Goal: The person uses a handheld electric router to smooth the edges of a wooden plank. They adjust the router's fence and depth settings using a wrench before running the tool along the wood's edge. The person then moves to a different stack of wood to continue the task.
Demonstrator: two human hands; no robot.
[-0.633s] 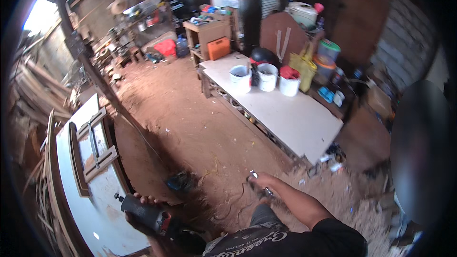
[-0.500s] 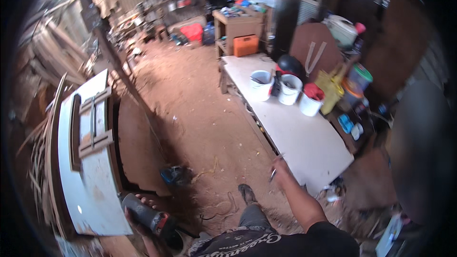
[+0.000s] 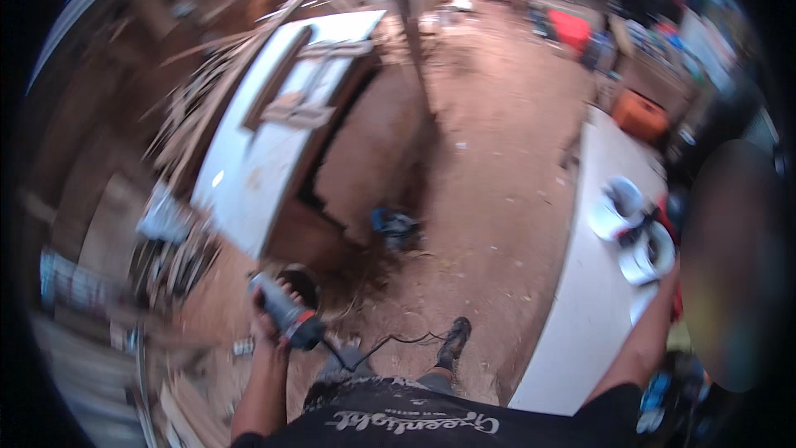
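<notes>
My left hand (image 3: 267, 323) is closed around a corded power tool (image 3: 288, 309) with a grey cylindrical body, a red band and a black end. Its dark cord (image 3: 398, 338) loops from the black end across my legs toward my shoe. My right forearm (image 3: 637, 344) stretches over the white-topped table (image 3: 554, 340) on the right. The right hand is lost at the edge of a dark blurred patch, close to the white buckets (image 3: 647, 254), so its fingers and anything in them cannot be made out.
On the left, a white panel (image 3: 236, 162) carries a wooden frame piece (image 3: 297, 116), with thin wood strips (image 3: 189, 129) heaped beside it. A post (image 3: 410, 33) rises behind. A blue and black bundle (image 3: 396, 226) lies on the dirt floor. An orange crate (image 3: 640, 114) stands beyond the table.
The view has swung left, so the panel and table appear farther right. My right arm now extends over the table toward the buckets; its hand, earlier closed on a thin pen-like thing, is hidden.
</notes>
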